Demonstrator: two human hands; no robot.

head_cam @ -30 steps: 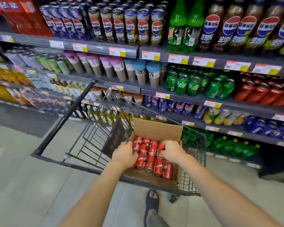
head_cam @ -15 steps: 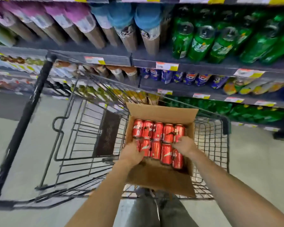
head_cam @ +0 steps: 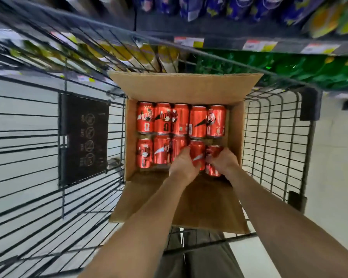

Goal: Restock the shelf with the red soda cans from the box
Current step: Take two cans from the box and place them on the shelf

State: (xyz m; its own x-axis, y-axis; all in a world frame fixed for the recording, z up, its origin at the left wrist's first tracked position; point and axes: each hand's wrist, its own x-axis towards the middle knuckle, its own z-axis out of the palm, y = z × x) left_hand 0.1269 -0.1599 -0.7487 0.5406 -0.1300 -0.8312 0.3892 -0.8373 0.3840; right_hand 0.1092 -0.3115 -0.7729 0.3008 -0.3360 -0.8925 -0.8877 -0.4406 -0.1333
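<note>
An open cardboard box [head_cam: 235,137] sits in the right end of a wire shopping cart. Several red soda cans [head_cam: 180,119] lie in it in two rows. My left hand [head_cam: 184,164] curls round a can in the near row [head_cam: 197,151]. Just right of it, my right hand [head_cam: 224,162] grips the last can of that row [head_cam: 212,171] at the box's right side. Both forearms reach in over the box's near flap [head_cam: 205,203]. The shelf [head_cam: 229,40] runs across the top, blurred.
The cart's wire walls [head_cam: 273,141] surround the box; a dark placard [head_cam: 83,137] hangs on the folded seat panel to the left. Green bottles [head_cam: 289,71] and blue and yellow packs [head_cam: 239,7] fill the shelves beyond. Pale floor lies below.
My view has dropped and closed in on the box. Both hands have shifted right within the near row and now curl round the two rightmost cans.
</note>
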